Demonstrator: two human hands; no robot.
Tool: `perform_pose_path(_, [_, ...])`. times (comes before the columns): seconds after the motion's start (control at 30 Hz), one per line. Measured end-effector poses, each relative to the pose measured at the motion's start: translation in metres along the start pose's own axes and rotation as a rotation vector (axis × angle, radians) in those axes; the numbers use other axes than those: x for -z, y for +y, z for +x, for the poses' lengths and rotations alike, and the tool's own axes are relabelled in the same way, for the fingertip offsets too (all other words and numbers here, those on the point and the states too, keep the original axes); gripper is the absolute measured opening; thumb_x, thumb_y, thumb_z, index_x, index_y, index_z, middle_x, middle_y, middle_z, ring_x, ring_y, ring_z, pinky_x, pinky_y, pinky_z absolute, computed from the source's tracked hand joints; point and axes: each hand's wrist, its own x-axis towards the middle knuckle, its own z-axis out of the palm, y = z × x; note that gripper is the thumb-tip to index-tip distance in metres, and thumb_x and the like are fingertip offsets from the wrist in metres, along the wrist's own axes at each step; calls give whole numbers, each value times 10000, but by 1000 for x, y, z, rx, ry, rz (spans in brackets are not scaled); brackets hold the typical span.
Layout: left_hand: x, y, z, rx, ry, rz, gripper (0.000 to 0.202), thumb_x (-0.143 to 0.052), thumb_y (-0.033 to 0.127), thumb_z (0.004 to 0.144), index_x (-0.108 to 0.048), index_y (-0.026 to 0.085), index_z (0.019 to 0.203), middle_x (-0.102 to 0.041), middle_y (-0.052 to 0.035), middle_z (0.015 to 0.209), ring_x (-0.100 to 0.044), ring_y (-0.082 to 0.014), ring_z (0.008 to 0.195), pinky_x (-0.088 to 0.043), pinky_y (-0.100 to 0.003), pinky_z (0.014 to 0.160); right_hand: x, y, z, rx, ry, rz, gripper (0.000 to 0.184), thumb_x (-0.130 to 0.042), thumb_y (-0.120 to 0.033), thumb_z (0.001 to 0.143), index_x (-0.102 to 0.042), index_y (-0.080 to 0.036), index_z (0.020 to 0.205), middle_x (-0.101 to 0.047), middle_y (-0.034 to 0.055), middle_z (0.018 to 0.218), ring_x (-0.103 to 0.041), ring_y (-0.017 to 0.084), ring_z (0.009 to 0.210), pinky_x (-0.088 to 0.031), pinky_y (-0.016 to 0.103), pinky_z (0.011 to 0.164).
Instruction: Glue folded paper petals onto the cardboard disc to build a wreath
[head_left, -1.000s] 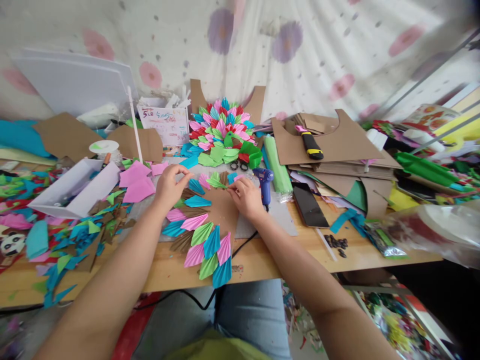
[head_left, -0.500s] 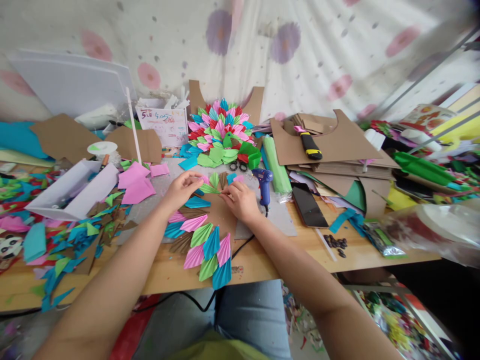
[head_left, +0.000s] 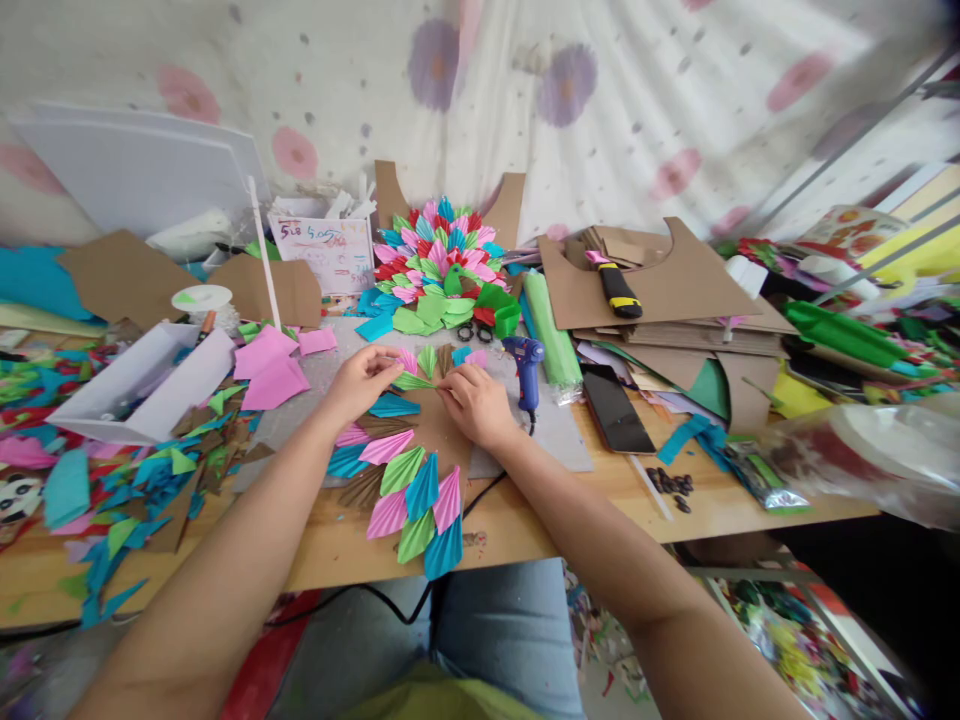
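Between my left hand (head_left: 365, 380) and right hand (head_left: 475, 403) is a light-green, pleated paper leaf (head_left: 414, 382), near the far end of the flat brown cardboard piece (head_left: 442, 425). My right fingertips pinch its narrow end; whether my left fingers, at its wider end, grip it I can't tell. It should be light, soft and easily crushed, best held by that gathered tip.

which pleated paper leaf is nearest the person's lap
The blue leaf at the bottom: its tip reaches the front of the table, while the other leaves stop farther back.
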Motion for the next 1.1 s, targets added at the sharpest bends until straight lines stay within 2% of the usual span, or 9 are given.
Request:
perform_pose_path(0.27, [-3,3,-1,-25,20,-7,382,-694,423,595,-602,164,860,-602,4,686,-553,-126,637,-433,-269,627,3,-3,0,75,-45,-21,240,-417,-262,939,-643,-195,899,-628,67,902,-524,182,845,-401,284,719])
perform_pose_path(0.57, [-8,-2,-1,-80,21,14,361,-660,414,643,-590,167,897,-616,-5,755,-575,-134,723,-438,-276,691,2,-3,-1,172,-124,-61,215,-449,-168,895,-659,-208,875,-633,50,941,-493,182,848,-385,290,715])
perform_pose_path(0.8, [-9,1,-2,-77,0,11,347,-645,433,674,-581,166,887,-646,-27,799,-614,-159,781,-480,-294,725,0,-4,-1,128,-28,-78,218,-446,-244,918,-642,-177,853,-619,66,850,-496,183,821,-386,288,707])
perform_pose_path(1.1, [-11,-4,-4,-238,-31,134,202,-588,351,765,-580,182,877,-665,-46,918,-624,-159,866,-492,-312,833,-1,-5,0,143,-19,-71,228,-440,-276,928,-640,-181,875,-610,61,835,-501,175,795,-377,279,702])
